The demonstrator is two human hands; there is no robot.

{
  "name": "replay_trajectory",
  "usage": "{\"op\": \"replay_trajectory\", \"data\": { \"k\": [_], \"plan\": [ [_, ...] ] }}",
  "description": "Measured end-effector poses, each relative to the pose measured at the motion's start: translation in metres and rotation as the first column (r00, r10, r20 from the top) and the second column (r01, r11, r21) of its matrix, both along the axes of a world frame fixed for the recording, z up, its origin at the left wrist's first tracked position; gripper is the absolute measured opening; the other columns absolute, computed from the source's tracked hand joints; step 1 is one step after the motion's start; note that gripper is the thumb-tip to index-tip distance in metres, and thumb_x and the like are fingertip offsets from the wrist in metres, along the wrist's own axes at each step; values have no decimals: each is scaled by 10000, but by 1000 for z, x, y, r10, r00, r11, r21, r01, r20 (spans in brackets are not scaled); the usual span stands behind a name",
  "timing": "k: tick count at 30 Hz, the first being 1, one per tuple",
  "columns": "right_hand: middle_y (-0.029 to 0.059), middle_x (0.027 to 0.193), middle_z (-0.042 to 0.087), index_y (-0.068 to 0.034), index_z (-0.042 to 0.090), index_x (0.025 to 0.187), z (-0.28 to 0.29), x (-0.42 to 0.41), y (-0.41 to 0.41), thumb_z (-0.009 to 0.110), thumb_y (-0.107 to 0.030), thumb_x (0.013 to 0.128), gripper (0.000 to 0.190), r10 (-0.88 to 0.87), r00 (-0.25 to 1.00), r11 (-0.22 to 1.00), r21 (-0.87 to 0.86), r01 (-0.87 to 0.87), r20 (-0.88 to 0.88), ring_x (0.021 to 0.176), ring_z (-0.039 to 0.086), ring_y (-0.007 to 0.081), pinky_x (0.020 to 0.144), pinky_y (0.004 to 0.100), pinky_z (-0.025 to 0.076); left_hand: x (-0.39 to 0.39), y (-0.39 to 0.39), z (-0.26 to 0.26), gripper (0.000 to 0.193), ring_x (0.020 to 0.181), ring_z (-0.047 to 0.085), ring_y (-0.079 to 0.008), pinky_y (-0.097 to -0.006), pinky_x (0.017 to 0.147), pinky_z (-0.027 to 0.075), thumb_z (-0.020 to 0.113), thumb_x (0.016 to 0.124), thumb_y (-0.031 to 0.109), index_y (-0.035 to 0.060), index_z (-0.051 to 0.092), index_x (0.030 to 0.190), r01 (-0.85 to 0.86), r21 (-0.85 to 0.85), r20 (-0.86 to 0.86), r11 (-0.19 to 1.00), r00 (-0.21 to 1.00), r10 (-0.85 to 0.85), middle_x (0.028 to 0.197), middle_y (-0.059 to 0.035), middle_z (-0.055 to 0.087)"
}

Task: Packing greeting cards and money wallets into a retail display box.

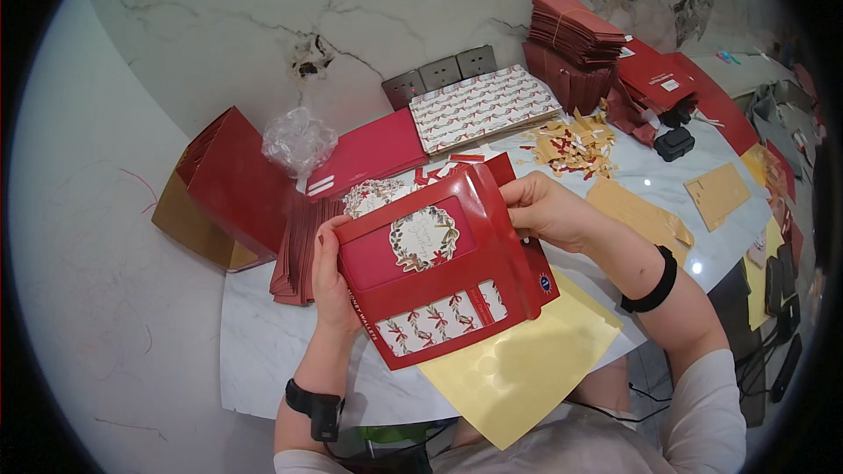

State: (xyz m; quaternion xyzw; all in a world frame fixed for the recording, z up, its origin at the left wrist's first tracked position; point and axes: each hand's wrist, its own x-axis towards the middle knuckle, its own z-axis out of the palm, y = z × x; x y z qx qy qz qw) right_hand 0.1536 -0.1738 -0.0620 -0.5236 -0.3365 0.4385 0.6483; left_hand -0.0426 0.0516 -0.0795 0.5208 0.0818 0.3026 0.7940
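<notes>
A red card package [369,306] with two window openings is held up over the marble table. Through its upper window shows a wreath-decorated card on dark pink; ribbon-and-leaf patterned paper shows in the lower one. My left hand [332,276] grips its left edge, thumb on the front. At the upper right, my right hand [543,210] has its fingers at the flap side, the fingertips partly hidden behind a red card panel. Below the package lies a yellow sheet [514,375] with round marks, overhanging the table's front edge.
Behind are pink-red cards [372,151], patterned cards [484,108], crumpled clear plastic [299,143] and a stack of red envelopes [573,26]. A red and brown box [230,191] stands left, beside folded red wallets [306,250]. Paper scraps [573,145] and tan card pieces [716,196] lie right.
</notes>
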Motion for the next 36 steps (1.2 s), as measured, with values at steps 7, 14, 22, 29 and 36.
{"op": "replay_trajectory", "data": {
  "k": [7,14,22,29,36],
  "plan": [
    [-4,813,684,-1,715,1022,-1,-3,5,602,-58,943,149,-203,975,979,25,201,91,647,555,26,549,190,404,4,-2,-4,338,1064,629,-175,-342,879,570,450,1054,356,75,499,1235,-67,14,-21,998,998,67,1175,-101,606],
    [89,1034,598,20,624,1188,-11,-3,6,741,-293,890,449,-548,610,829,280,483,573,870,602,127,754,289,529,2,11,-7,391,1162,589,-242,-439,969,516,461,1033,411,104,507,1271,-179,-276,16,944,981,191,1264,-88,597],
    [248,1323,406,-29,230,1464,-17,-20,12,867,-423,720,1055,-487,826,873,176,455,282,1202,501,309,922,376,515,1,-4,1,351,1216,560,-263,-465,1008,482,450,1002,359,119,554,1237,-276,-419,41,865,946,322,1311,-77,591],
    [235,1303,497,-34,199,1457,-9,-15,10,756,-192,877,819,-536,844,838,140,528,21,1108,604,248,879,345,524,1,-4,-5,309,1213,564,-270,-460,1060,434,451,969,266,77,586,1173,-170,-431,194,886,942,275,1282,-84,612],
    [155,1081,669,-52,275,1395,1,-8,7,621,-31,947,566,-559,827,723,457,518,-52,979,654,168,873,301,528,-7,11,-6,325,1153,587,-218,-399,1006,478,498,999,338,74,550,1182,28,-189,216,982,976,14,1194,-77,622]
  ]
}}
